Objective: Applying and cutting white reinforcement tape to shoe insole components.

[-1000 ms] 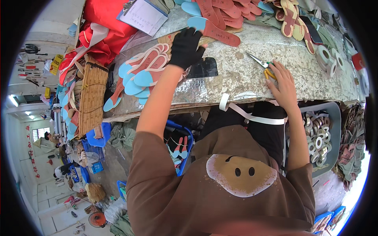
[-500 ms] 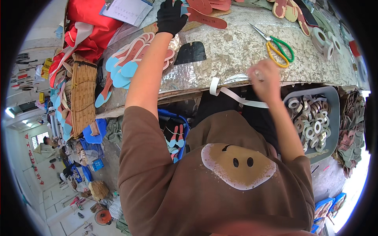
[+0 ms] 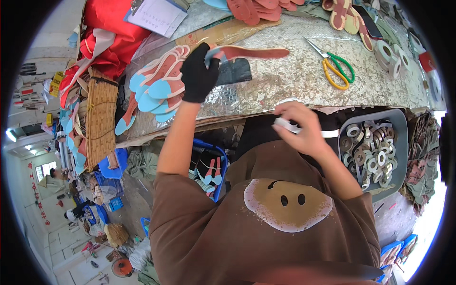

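In a black fingerless glove, my left hand (image 3: 199, 76) grips a red-brown shoe insole (image 3: 259, 52) near its pale blue end. The insole lies almost level above the worktable, its long part pointing right. Behind it is a flat black patch (image 3: 236, 71). My bare right hand (image 3: 306, 130), at the table's front edge, pinches a white tape strip (image 3: 285, 124). More of the strip trails to the right past the wrist. Just left of my gloved hand, insoles with white edging and blue ends (image 3: 159, 83) lie fanned in a pile.
Green-and-yellow scissors (image 3: 338, 66) lie at the right on the worn silvery worktable (image 3: 280, 80). White tape rolls (image 3: 390, 58) stand farther right. A grey bin (image 3: 403, 142) of tape rolls sits below the edge. More red insoles (image 3: 251, 10) and a clipboard (image 3: 156, 16) are at the back.
My left hand has come nearer, drawing an insole from the back stack. My right hand has moved down and left, still with the white strip, which now bends up at the fingers.
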The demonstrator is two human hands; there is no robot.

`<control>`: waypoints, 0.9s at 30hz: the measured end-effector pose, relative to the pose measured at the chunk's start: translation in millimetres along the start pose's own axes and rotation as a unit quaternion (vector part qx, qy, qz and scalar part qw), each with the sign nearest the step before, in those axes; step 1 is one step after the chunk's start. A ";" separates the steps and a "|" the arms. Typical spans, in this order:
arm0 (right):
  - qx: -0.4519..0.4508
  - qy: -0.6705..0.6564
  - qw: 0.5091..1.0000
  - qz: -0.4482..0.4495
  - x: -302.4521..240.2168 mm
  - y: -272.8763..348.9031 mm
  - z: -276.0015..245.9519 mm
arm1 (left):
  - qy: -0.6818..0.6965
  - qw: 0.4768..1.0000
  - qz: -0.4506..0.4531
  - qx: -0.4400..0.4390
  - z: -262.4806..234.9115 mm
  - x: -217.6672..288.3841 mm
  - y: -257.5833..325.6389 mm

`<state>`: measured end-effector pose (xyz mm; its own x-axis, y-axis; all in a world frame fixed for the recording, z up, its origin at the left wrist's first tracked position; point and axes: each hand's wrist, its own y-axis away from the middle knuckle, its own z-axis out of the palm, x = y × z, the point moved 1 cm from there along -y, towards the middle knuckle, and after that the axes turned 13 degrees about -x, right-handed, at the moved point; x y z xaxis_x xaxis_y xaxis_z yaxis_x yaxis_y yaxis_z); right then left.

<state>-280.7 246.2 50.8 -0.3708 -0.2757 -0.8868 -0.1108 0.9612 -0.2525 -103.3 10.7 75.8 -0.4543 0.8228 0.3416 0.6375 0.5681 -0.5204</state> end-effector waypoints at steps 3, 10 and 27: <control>0.043 -0.206 0.977 -0.026 -23.9 -5.6 -24.6 | 0.109 0.987 -0.079 -0.083 10.7 37.3 21.0; -0.028 -0.196 0.969 0.145 -20.4 -90.1 -63.5 | 0.104 0.992 -0.024 -0.062 57.8 63.9 39.9; -0.154 -0.025 0.979 0.131 45.9 -120.2 -54.0 | 0.284 0.953 -0.076 -0.079 57.9 62.7 40.7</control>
<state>-334.2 117.8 61.3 -0.3798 -0.0130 -0.9250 -0.2945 0.9496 0.1076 -141.9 84.4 30.8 -0.1677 0.5832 0.7948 0.6968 0.6404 -0.3229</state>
